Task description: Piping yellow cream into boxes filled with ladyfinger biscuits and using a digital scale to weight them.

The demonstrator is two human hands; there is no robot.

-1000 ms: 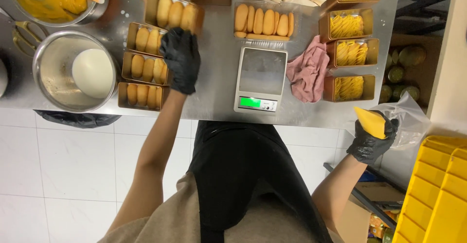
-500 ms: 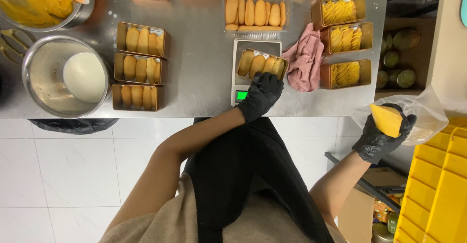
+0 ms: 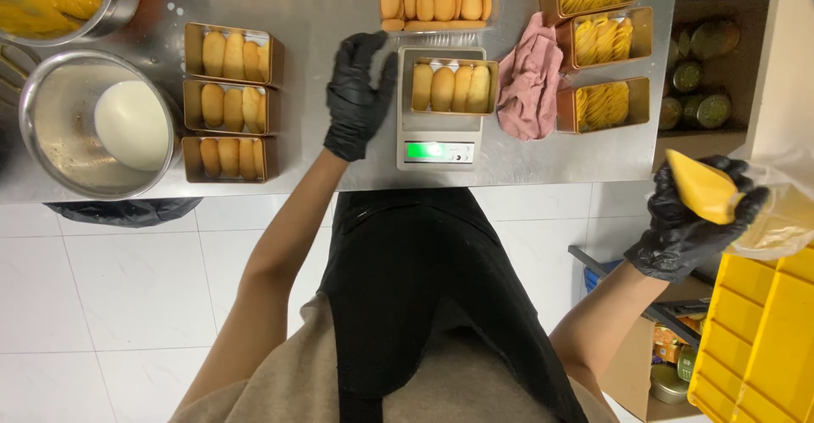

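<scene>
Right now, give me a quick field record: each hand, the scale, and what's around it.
left hand: black glove, open, flat on steel table beside scale
right hand: black glove, gripping yellow filled bag, off the table
scale: lit green display, holds gold tray of biscuits
left of scale: three filled gold trays, bowl of white cream
right of scale: pink cloth

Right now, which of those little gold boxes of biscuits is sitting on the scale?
The box of four biscuits beside the left hand. It alone rests on the scale with the green display; the other boxes stand directly on the steel table.
</scene>
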